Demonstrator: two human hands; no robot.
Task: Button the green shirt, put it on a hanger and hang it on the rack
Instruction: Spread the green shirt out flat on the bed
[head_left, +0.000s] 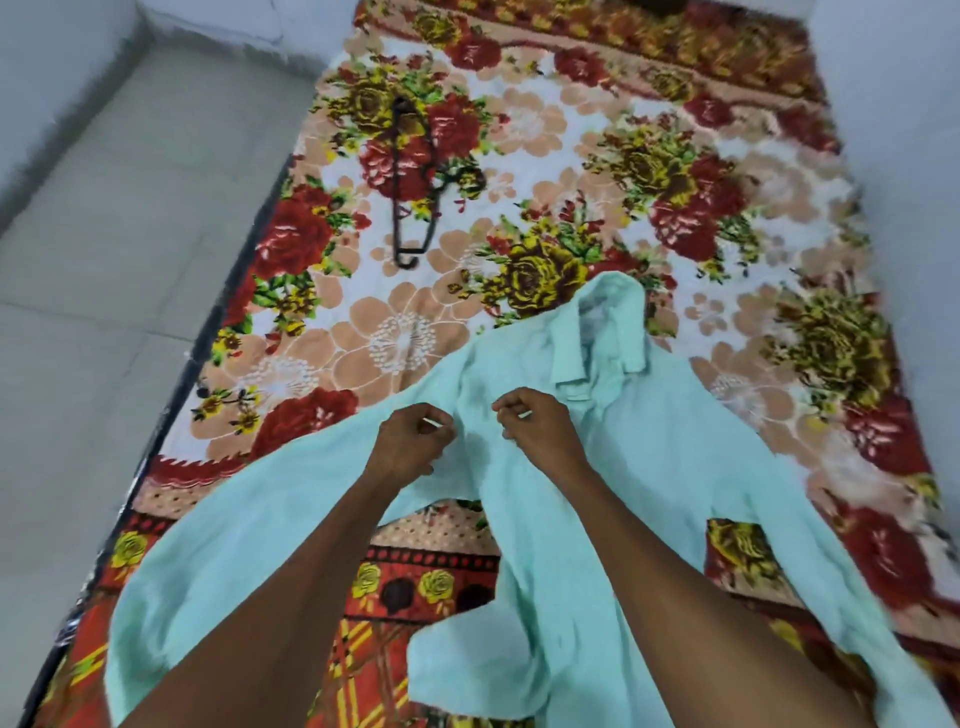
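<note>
1. The green shirt (623, 467) lies spread across the lower half of the frame on a floral blanket (571, 182), collar toward the centre.
2. The left hand (410, 441) pinches the shirt's front edge just below the collar.
3. The right hand (540, 426), close beside it, pinches the opposite edge.
4. A dark hanger (415, 182) lies on the blanket at upper left, well apart from the shirt.

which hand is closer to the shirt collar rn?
Right. The right hand pinches the green shirt just below its collar; the left hand grips fabric farther left.
</note>
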